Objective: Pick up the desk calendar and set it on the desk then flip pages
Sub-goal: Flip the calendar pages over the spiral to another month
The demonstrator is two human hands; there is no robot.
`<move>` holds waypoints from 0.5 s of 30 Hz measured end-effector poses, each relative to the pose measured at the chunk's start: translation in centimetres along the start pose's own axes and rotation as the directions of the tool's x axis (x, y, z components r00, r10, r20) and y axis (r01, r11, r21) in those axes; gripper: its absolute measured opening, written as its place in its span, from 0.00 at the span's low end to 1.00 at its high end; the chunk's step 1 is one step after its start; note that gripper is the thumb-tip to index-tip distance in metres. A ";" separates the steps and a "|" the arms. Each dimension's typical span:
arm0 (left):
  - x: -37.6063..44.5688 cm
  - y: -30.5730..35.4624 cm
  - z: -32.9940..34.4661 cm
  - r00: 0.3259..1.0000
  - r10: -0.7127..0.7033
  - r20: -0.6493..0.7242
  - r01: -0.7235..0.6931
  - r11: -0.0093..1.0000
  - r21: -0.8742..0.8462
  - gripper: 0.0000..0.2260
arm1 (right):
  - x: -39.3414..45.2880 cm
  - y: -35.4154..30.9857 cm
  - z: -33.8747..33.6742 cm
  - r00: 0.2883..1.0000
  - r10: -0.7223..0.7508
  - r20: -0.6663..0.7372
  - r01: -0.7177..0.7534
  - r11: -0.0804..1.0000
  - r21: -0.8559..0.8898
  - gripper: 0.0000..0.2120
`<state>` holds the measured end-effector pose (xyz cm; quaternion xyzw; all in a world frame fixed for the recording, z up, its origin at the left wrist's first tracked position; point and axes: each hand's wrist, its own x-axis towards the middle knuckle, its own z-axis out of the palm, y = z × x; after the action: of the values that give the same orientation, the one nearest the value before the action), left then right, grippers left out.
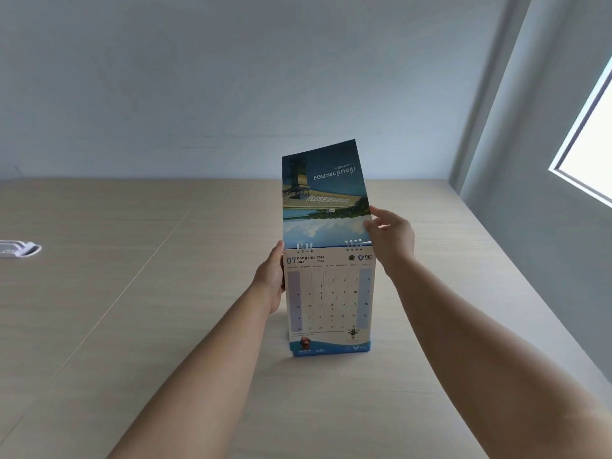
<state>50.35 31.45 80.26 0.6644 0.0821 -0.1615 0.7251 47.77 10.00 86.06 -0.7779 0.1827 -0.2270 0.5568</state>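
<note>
The desk calendar (331, 303) stands upright on the light wooden desk (165, 326), showing the 07 July page. One page (324, 193) is lifted up above the wire rings, its picture upside down. My left hand (273, 279) grips the calendar's left edge just below the rings. My right hand (392, 238) pinches the right edge of the raised page between thumb and fingers.
A white object (20, 250) lies at the desk's far left edge. A pale wall (231, 77) runs behind the desk. On the right, a bright window (589, 154) sits in the side wall.
</note>
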 end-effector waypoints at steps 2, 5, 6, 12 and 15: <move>-0.2 0.1 0.0 1.000 0.001 -0.001 -0.001 1.000 -0.002 0.26 | -0.2 -0.1 -0.2 1.000 0.017 0.013 -0.018 0.999 0.040 0.14; -0.3 0.1 0.0 1.000 0.004 -0.005 -0.004 1.000 0.015 0.28 | -0.3 -0.7 -0.7 0.985 0.108 0.134 -0.144 0.945 0.295 0.14; -0.2 0.0 0.0 1.000 0.007 -0.003 -0.007 1.000 0.018 0.28 | -0.3 -1.0 -0.9 0.973 0.134 0.188 -0.200 0.897 0.395 0.15; -0.7 0.4 0.0 1.000 0.004 0.026 -0.004 1.000 0.002 0.38 | -0.9 -0.8 -1.9 0.909 0.202 0.364 -0.390 0.719 0.576 0.08; -0.2 0.7 -1.1 0.999 -0.010 0.038 0.012 0.998 -0.063 0.37 | -1.4 1.1 -2.3 0.901 0.184 0.394 -0.307 0.910 0.277 0.11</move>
<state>50.47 32.59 80.86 0.6375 0.0774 -0.1752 0.7462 45.32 8.64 85.48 -0.6711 0.1350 -0.0355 0.7281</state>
